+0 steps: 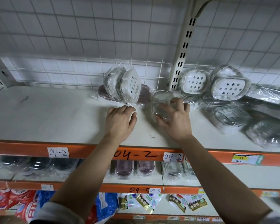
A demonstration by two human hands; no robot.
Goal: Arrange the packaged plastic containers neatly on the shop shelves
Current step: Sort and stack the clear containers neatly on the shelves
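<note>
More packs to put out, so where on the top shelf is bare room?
Bare white shelf left of the left hand, back to the tiled wall. Crowded right of the slotted cream upright, with wrapped clear plastic containers.

Bare shelf (pixel 47 113) left of packaged containers (pixel 124 85)

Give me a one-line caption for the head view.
Right hand grips a clear plastic container on the 04-2 shelf; left hand beside it holds nothing.

Glossy clear plastic container (pixel 162 104), crinkly shiny wrap (pixel 120 73), matt white shelf (pixel 55 120)
</note>
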